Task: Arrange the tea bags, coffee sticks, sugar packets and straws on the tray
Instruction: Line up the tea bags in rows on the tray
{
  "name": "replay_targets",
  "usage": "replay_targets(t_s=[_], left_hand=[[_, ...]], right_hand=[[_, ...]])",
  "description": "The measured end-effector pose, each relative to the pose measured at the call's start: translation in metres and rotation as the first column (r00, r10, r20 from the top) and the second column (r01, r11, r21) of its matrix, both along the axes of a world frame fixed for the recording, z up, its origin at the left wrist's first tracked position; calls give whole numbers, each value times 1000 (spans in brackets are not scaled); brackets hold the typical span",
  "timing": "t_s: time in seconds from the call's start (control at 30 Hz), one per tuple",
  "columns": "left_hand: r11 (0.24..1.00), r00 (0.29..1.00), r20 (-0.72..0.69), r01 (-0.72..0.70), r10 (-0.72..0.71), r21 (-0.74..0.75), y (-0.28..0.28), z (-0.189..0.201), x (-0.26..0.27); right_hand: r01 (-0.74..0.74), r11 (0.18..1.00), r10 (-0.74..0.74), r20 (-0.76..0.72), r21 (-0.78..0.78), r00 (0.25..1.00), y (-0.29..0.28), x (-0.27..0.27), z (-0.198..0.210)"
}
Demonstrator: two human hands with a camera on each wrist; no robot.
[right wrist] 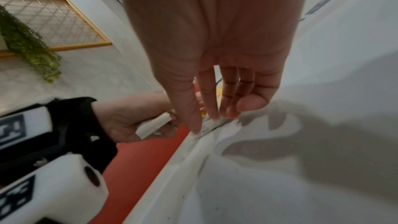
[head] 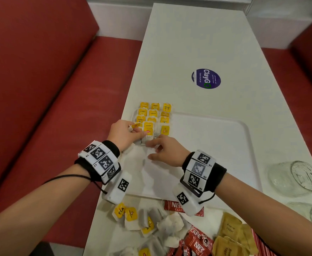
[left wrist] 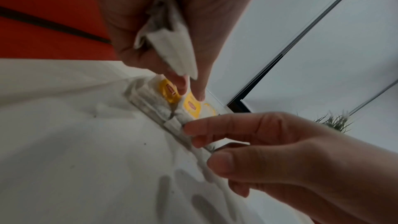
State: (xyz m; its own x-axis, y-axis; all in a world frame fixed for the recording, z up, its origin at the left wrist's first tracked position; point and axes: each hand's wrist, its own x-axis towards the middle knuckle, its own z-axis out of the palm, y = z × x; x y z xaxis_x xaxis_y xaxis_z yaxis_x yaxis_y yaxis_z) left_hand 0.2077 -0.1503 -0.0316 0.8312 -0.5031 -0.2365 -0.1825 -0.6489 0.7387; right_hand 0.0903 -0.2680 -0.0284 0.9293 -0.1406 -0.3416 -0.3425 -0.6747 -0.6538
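A white tray [head: 225, 145] lies on the white table. Rows of tea bags with yellow tags [head: 154, 115] fill its far left corner. My left hand [head: 140, 133] curls round a spare tea bag [left wrist: 172, 47] in its palm, and its forefinger presses on the tag of the nearest bag in the rows [left wrist: 191, 106]. That spare bag also shows in the right wrist view [right wrist: 150, 126]. My right hand [head: 151, 149] is just right of it, fingers straight, their tips touching the near edge of the rows [right wrist: 212, 123]. It holds nothing.
Near me, off the tray, lie loose tea bags [head: 151, 218], red coffee sticks [head: 195, 242] and brown sugar packets [head: 230, 230]. Two glass jars [head: 297, 178] lie at the right. A purple sticker [head: 206, 78] is further up the table. Red benches [head: 59, 108] flank the table.
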Motion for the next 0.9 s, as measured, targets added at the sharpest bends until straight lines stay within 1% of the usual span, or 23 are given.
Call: replay_targets(t_s=[0.07,0.1,0.17,0.27,0.33,0.4,0.5,0.6,0.77,0.9], left_hand=[[1000,1000,-6,0,0,1,6,3,-2],[1000,999,-33,2,-2,-16,9,5,-5],[994,986,-162,16,-34,-110,15,13,-14],[964,918,-361,69,-163,-258,23,31,-37],[931,861,-442,90,-252,-354,28,39,-51],[900,809,-492,99,-321,-424,31,45,-61],[860,753,-498,173,-429,-480,32,49,-76],[813,706,-477,245,-523,-529,32,52,-89],[793,652,-505,259,-565,-552,35,59,-103],[761,613,-503,274,-609,-588,39,67,-110]], right_hand=[[17,1000,-17,12,19,1000,-1,-1,1],[33,999,-34,27,39,999,-2,-2,2],[76,993,-83,75,92,994,-3,-8,9],[133,969,-168,162,208,972,-5,-20,24],[155,946,-215,194,283,957,-5,-31,37],[151,931,-231,217,332,948,-4,-43,51],[74,918,-183,252,390,950,2,-56,70],[0,934,-112,291,357,950,10,-64,80],[-38,949,-62,305,312,950,13,-71,90],[-31,977,-33,296,209,955,16,-76,93]])
